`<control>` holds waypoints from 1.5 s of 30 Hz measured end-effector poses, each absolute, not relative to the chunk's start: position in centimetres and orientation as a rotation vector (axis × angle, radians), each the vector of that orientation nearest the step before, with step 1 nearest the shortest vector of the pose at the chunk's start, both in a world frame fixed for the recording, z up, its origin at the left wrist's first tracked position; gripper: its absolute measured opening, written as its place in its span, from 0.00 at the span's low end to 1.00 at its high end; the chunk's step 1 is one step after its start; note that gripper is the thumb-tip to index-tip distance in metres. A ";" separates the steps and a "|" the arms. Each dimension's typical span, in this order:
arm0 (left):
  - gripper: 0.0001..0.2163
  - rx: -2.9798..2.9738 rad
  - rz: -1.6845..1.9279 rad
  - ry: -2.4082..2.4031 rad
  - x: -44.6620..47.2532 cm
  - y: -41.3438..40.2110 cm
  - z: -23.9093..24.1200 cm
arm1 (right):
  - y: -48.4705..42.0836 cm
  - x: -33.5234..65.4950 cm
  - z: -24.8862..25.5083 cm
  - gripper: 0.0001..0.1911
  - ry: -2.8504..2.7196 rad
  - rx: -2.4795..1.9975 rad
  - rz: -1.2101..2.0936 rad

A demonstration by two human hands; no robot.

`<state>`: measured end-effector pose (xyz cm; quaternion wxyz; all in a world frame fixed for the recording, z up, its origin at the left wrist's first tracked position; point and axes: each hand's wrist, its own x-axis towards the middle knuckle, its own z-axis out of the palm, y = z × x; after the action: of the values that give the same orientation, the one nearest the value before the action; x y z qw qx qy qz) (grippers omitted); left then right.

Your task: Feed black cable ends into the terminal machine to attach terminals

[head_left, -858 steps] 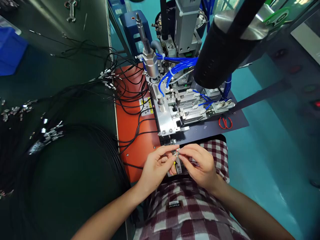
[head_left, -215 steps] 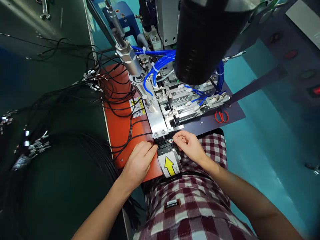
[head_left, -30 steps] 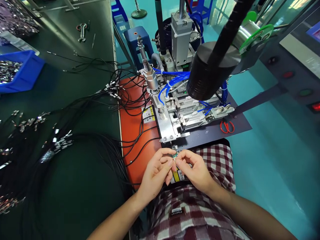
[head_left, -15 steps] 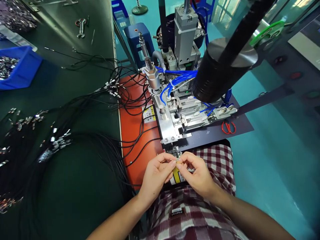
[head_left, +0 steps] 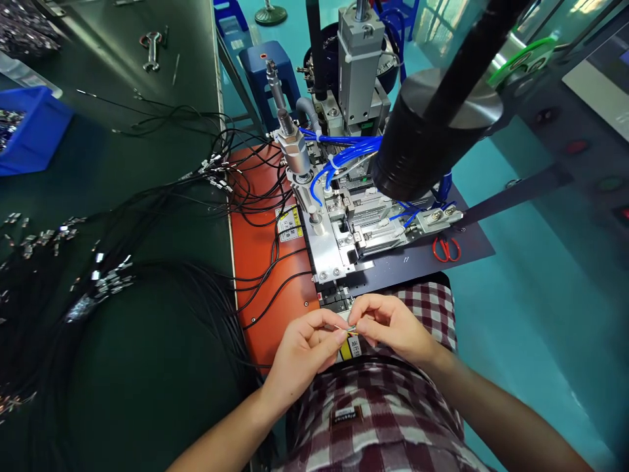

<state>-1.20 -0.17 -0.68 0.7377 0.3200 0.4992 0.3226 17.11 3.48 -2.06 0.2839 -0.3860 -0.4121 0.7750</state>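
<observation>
My left hand [head_left: 304, 351] and my right hand [head_left: 393, 326] meet just in front of the machine, fingertips pinched together on the thin coloured wire ends of a cable [head_left: 350, 329]. Both hands are closed in a pinch. Directly beyond them lies the black loading slot [head_left: 335, 299] of the metal fixture [head_left: 339, 229], with a yellow-arrow label [head_left: 348, 347] partly hidden under my fingers. The cable's black lead is hidden by my hands.
An orange pad [head_left: 263, 262] carries several black cables [head_left: 255, 196] with metal ends. Bundled black cables [head_left: 122, 295] cover the dark bench at left. A blue bin [head_left: 29, 131] sits far left, red scissors [head_left: 446, 248] at right, a black cylinder [head_left: 427, 141] overhead.
My hands have stayed pinched on the wire ends and drifted slightly right and lower in view. The camera has shifted a little; the machine has not visibly moved.
</observation>
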 end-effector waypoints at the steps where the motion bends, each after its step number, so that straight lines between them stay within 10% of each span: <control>1: 0.12 0.696 0.706 1.081 -1.3 -0.2 -0.7 | 3.4 17.1 -2.2 0.11 -1.086 -1.012 2.091; 45: 0.12 0.588 0.612 0.779 -2.0 0.6 -1.1 | 1.8 16.3 -2.0 0.14 -1.079 -0.786 2.086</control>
<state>-1.98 0.56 -1.09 0.8385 0.2781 0.3685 0.2895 16.26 1.78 -1.96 0.3264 -0.3000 -0.4120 0.7961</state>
